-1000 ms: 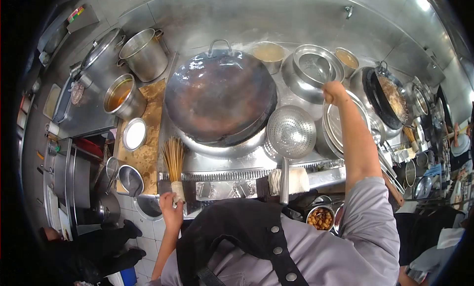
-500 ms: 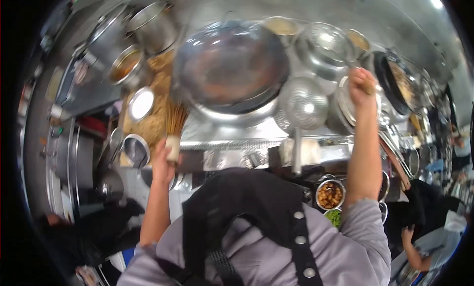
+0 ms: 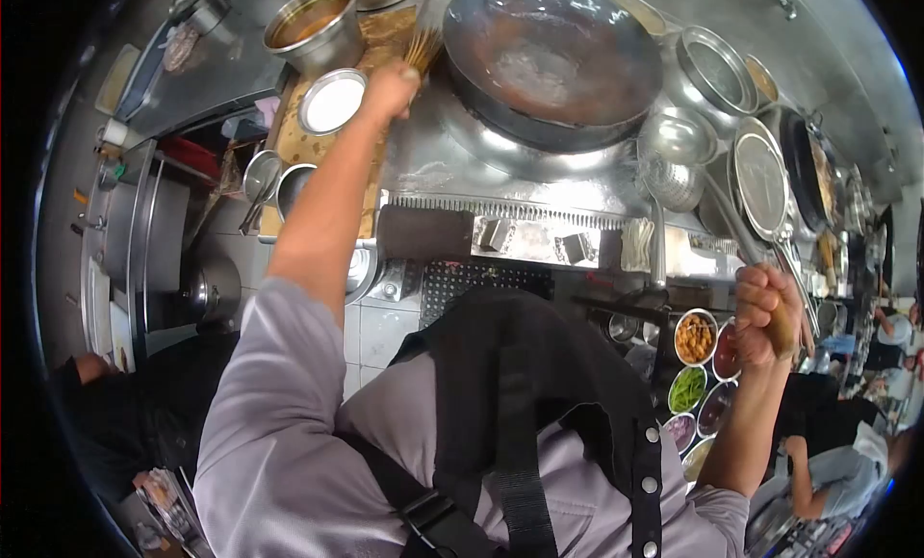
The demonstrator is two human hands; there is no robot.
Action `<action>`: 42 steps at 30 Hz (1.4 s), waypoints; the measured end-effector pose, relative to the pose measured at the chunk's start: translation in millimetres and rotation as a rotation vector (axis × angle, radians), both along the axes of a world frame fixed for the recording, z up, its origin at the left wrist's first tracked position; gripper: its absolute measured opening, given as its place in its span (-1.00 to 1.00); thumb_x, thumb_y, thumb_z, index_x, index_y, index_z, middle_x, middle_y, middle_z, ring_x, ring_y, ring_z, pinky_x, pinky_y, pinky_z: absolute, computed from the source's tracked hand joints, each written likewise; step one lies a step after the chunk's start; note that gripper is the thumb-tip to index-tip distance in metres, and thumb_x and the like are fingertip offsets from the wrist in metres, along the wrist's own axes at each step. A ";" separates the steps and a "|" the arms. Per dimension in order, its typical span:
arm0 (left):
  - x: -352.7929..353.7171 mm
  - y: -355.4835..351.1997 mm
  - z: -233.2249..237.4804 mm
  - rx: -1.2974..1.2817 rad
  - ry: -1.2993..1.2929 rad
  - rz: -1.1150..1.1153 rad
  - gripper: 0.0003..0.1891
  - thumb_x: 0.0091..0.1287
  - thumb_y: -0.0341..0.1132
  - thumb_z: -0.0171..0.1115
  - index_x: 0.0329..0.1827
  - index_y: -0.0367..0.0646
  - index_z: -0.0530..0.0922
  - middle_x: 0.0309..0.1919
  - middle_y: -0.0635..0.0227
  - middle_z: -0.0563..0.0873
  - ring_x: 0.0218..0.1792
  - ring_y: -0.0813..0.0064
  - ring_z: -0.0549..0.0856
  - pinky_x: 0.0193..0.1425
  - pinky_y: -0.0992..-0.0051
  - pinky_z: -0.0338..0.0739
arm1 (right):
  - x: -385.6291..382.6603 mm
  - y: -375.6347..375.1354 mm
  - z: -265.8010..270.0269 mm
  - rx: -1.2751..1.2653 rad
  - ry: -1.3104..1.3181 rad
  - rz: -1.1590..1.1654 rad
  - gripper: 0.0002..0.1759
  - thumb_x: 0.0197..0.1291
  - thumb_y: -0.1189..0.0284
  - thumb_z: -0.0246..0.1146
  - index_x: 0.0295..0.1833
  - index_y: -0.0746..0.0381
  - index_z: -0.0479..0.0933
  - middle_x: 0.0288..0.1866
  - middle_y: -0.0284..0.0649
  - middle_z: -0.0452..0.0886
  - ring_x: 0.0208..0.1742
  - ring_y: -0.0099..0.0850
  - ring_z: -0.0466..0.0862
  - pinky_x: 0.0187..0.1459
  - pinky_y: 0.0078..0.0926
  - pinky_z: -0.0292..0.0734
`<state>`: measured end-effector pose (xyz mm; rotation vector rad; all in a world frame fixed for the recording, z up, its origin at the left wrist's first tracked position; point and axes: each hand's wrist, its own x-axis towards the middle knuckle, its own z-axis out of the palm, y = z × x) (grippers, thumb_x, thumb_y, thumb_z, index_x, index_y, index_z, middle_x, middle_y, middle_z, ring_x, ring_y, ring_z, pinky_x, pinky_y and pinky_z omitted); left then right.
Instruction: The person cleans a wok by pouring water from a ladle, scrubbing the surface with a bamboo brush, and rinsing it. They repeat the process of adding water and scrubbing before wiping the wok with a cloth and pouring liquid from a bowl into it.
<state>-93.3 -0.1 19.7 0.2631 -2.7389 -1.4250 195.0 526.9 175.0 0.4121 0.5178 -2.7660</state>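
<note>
My left hand (image 3: 388,89) reaches out over the wooden board, left of the wok, fingers closed around a bamboo wok brush (image 3: 422,52) whose bristles point away from me. In my right hand (image 3: 767,310), low on the right side, is the wooden handle of a ladle. The ladle's metal bowl (image 3: 681,134) hangs over a perforated skimmer (image 3: 671,184). A large dark wok (image 3: 553,62) sits on the stove ring, its inside wet and shiny.
On the wooden board (image 3: 289,139) stand a pot of orange liquid (image 3: 313,28) and a bowl of white contents (image 3: 333,102). A round strainer (image 3: 760,182) lies at right. Below it are containers of browned pieces (image 3: 695,337) and chopped greens (image 3: 687,389). Other people stand at both sides.
My left hand has moved forward with the brush, up beside the wok. My right hand has drawn back toward my body with the ladle. The whole view has shifted.
</note>
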 end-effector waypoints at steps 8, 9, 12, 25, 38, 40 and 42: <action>241.8 48.3 -96.0 -0.002 0.017 -0.270 -0.50 0.21 -0.36 0.30 0.26 -0.23 0.54 0.10 -0.03 0.55 -0.03 -0.06 0.69 -0.03 0.12 0.69 | 57.9 -27.9 -10.1 -0.070 -0.010 -0.048 -0.72 0.48 0.44 -0.01 0.18 0.37 0.38 -0.19 -0.17 0.37 -0.37 -0.48 0.47 -0.50 -0.56 0.45; 247.5 58.6 -62.9 0.296 -0.196 -0.227 -0.52 0.29 -0.41 0.24 0.31 -0.21 0.51 0.04 0.02 0.62 -0.17 0.14 0.75 -0.37 0.32 0.71 | 58.8 -24.7 -11.1 0.021 -0.044 -0.060 -0.71 0.45 0.45 0.05 0.21 0.31 0.39 -0.22 -0.20 0.38 -0.41 -0.53 0.45 -0.56 -0.60 0.39; 235.2 45.5 -24.3 0.980 -0.447 -0.079 -0.49 0.38 -0.54 0.03 0.43 -0.31 0.35 -0.03 -0.03 0.68 -0.51 0.31 0.71 -0.56 0.45 0.62 | 48.5 -47.8 -13.7 1.083 -0.179 -0.080 -0.49 0.23 0.49 0.24 0.31 0.19 0.37 -0.40 -0.32 0.51 -0.61 -0.59 0.47 -0.65 -0.62 0.36; 227.8 5.4 -132.1 -0.408 0.161 -0.146 -0.45 0.24 -0.42 0.33 0.34 -0.26 0.47 0.39 -0.07 0.37 0.37 -0.14 0.42 0.51 0.19 0.29 | -8.7 12.2 -88.2 1.431 0.057 -0.310 -0.24 0.23 0.66 0.22 0.55 0.26 0.19 -0.28 -0.24 0.55 -0.51 -0.54 0.52 -0.48 -0.55 0.47; 277.1 106.9 -55.4 -0.251 0.296 0.011 -0.57 0.22 -0.55 0.33 0.19 -0.27 0.56 0.17 0.04 0.57 0.22 0.01 0.56 0.36 0.18 0.43 | -369.5 225.2 -57.8 1.523 0.045 0.072 -0.91 0.11 0.64 0.28 -0.28 0.37 0.49 -0.49 -0.20 0.53 -0.59 -0.41 0.53 -0.61 -0.43 0.40; 291.0 114.0 -56.5 -0.242 0.251 0.035 -0.58 0.22 -0.55 0.33 0.18 -0.28 0.56 0.15 0.04 0.58 0.21 0.01 0.57 0.35 0.18 0.43 | -393.5 222.9 -75.7 1.362 -0.133 -0.039 -0.92 0.18 0.65 0.21 -0.35 0.33 0.45 -0.53 -0.21 0.48 -0.59 -0.41 0.52 -0.60 -0.47 0.42; 308.0 108.5 -73.3 -0.268 0.245 0.030 -0.62 0.23 -0.56 0.32 0.14 -0.27 0.57 0.09 0.08 0.61 0.13 0.10 0.62 0.23 0.25 0.51 | -409.6 223.7 -92.1 0.968 -0.106 -0.165 -0.89 0.21 0.63 0.19 -0.38 0.33 0.42 -0.54 -0.21 0.46 -0.59 -0.40 0.51 -0.59 -0.47 0.44</action>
